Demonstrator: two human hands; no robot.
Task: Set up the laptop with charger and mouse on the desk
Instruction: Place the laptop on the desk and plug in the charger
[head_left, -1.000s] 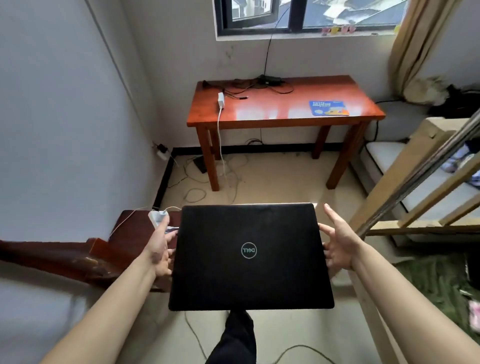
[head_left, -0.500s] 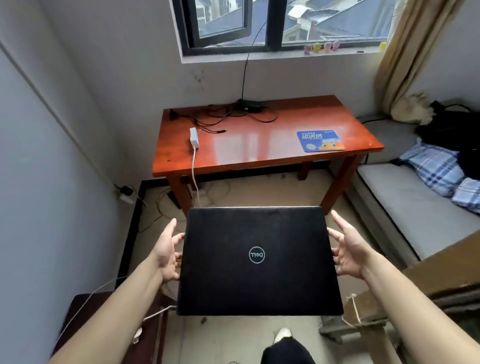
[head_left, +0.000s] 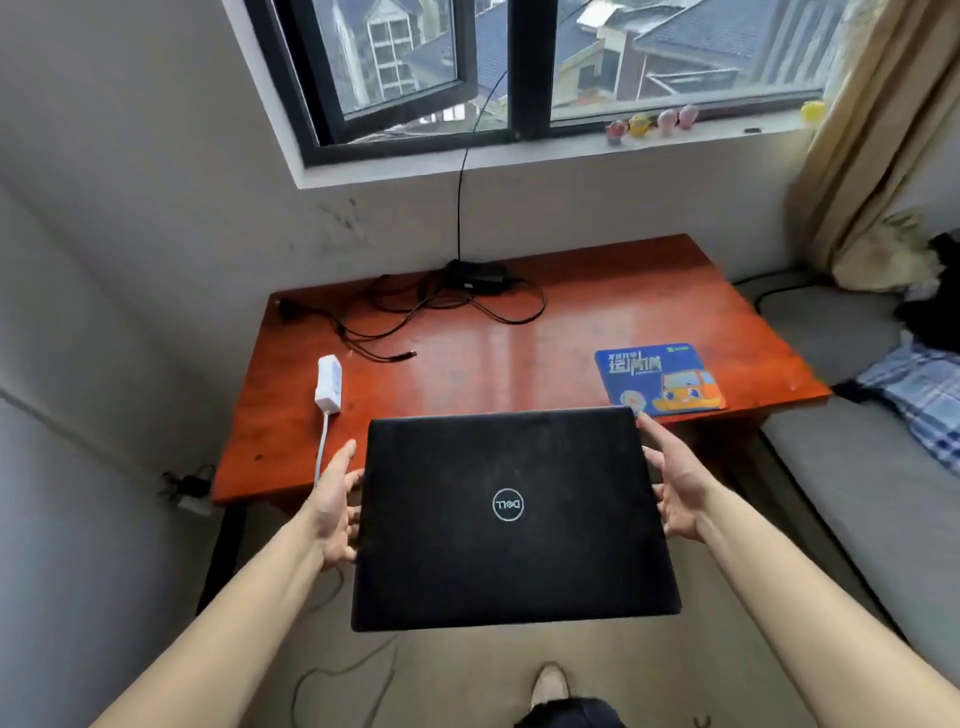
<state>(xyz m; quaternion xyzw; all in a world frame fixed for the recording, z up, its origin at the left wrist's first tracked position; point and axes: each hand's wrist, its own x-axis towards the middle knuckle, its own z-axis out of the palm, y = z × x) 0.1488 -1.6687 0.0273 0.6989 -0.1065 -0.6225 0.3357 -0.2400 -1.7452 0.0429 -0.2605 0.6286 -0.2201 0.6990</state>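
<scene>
Distance to the desk (head_left: 519, 353) has closed. A second ago it stood across the room with open floor in between, and now its near edge lies right under the far edge of the laptop (head_left: 514, 519) as the head camera sees it. The carry looks nearly over, so setting the machine down is probably the step in hand.

The laptop is shut, lid up and logo showing, held level in the air in front of the desk and not yet resting on it. The left hand (head_left: 335, 504) clasps its left edge and the right hand (head_left: 675, 488) its right edge, as they did before. Both are wide and loosely spread, thumbs lying along the sides. The fingers curl beneath the base, though how far under they reach is hidden, so this looks more like cradling than clamping.

On the desk wait the black charger (head_left: 480, 275) with its cable tangled at the back, a white adapter (head_left: 329, 384) near the left edge, and a blue mouse pad (head_left: 660, 379) on the right (no mouse is in sight).
</scene>
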